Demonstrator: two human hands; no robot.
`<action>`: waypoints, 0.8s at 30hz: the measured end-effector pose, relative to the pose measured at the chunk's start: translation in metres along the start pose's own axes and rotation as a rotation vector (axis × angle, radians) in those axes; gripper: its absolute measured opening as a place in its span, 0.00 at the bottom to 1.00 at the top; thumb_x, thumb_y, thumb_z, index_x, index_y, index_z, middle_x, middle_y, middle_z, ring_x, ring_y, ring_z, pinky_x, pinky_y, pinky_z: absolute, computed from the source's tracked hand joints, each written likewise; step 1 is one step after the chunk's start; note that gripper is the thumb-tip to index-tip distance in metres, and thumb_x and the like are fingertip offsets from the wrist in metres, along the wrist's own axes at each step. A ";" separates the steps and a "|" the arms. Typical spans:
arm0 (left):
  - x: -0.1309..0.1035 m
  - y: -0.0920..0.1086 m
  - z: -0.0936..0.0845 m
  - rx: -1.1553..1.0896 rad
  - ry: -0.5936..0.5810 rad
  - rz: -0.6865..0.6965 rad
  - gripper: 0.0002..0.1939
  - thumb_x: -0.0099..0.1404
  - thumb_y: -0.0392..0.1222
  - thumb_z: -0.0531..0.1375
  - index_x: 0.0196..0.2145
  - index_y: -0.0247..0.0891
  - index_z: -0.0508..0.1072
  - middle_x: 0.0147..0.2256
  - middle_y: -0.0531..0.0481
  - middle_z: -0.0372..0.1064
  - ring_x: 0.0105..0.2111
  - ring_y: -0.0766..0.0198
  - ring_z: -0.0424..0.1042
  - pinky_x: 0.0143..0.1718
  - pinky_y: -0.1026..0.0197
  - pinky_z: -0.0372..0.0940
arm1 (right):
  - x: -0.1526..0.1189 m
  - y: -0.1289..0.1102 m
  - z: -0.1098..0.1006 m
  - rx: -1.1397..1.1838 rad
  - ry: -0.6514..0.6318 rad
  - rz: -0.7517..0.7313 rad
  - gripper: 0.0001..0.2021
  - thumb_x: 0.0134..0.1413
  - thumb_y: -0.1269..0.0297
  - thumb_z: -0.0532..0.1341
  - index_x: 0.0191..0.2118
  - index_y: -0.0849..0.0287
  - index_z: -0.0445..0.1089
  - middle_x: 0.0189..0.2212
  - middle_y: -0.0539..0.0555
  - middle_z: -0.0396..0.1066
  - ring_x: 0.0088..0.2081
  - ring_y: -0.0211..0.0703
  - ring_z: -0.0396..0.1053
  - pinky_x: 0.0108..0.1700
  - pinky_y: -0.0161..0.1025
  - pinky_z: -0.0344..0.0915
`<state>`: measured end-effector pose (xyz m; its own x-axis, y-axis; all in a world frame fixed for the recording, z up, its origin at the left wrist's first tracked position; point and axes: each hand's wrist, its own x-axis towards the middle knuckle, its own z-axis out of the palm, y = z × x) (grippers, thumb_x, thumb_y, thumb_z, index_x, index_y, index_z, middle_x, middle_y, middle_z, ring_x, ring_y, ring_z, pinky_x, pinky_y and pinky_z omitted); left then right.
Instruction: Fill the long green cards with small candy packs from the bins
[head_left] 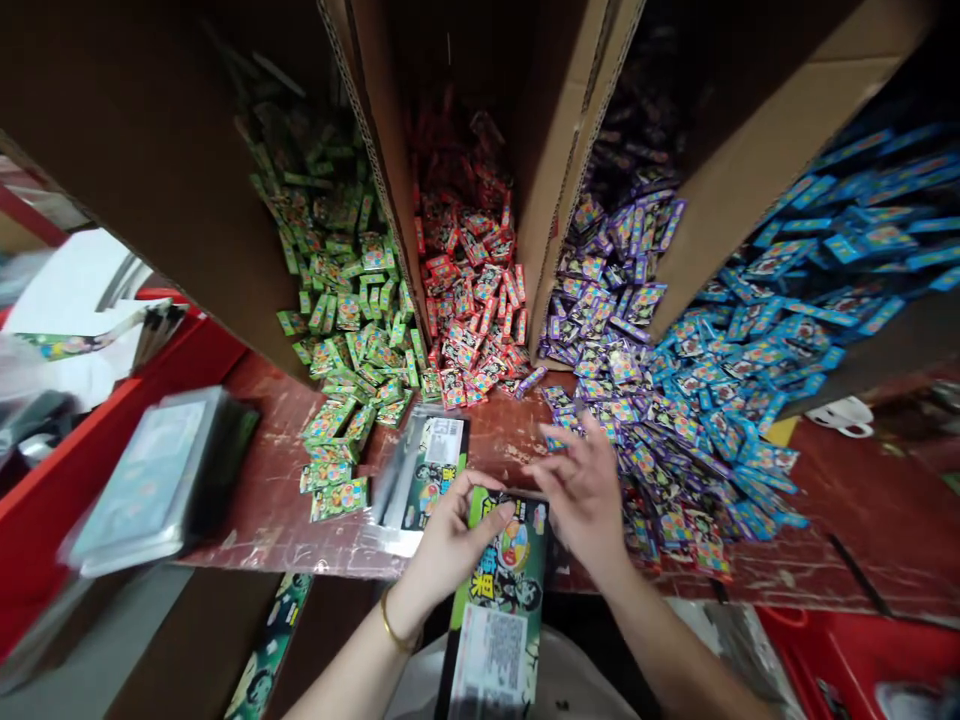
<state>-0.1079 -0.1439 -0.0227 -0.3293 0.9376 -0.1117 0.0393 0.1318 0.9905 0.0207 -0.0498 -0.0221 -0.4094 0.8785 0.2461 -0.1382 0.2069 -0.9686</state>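
Note:
My left hand (457,535) grips the top of a dark green candy package (501,590), thumb across its printed front. The package is upright before me, with a pale label on its lower part. My right hand (589,490) is at the package's upper right corner, fingers apart; I see nothing in it. Behind my left hand, a similar printed package (439,460) in clear plastic lies on the table. Small green candy packets (337,430) lie to its left. Purple candy packets (607,365) spread behind and beside my right hand.
Cardboard dividers (577,130) separate heaps of green, red (472,320), purple and blue packets (727,370) on the worn red table (285,520). A stack of clear plastic sleeves (150,480) stands at left, beside a red bin (75,440). Another red bin (847,650) is at lower right.

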 end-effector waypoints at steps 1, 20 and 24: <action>0.004 0.003 0.002 -0.005 0.003 -0.007 0.12 0.59 0.49 0.59 0.35 0.40 0.64 0.32 0.52 0.67 0.34 0.62 0.68 0.36 0.62 0.64 | 0.006 -0.007 -0.007 -0.027 0.016 -0.005 0.36 0.54 0.63 0.61 0.63 0.49 0.41 0.45 0.56 0.67 0.38 0.44 0.72 0.47 0.49 0.68; 0.002 0.014 0.016 0.079 0.005 0.041 0.18 0.52 0.42 0.65 0.38 0.39 0.63 0.34 0.51 0.67 0.36 0.61 0.67 0.40 0.60 0.61 | 0.027 -0.028 -0.024 0.005 -0.439 0.276 0.31 0.44 0.69 0.65 0.55 0.51 0.56 0.29 0.45 0.69 0.30 0.37 0.68 0.35 0.38 0.66; 0.004 0.021 0.020 0.014 0.063 0.051 0.20 0.51 0.43 0.66 0.38 0.39 0.62 0.36 0.50 0.67 0.40 0.59 0.68 0.42 0.59 0.62 | 0.028 -0.016 -0.019 0.327 -0.384 0.562 0.33 0.36 0.73 0.68 0.52 0.53 0.60 0.33 0.47 0.69 0.32 0.35 0.68 0.35 0.34 0.65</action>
<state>-0.0897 -0.1313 -0.0041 -0.3855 0.9211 -0.0552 0.0703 0.0889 0.9936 0.0281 -0.0204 0.0000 -0.7743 0.5901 -0.2284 -0.0521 -0.4193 -0.9064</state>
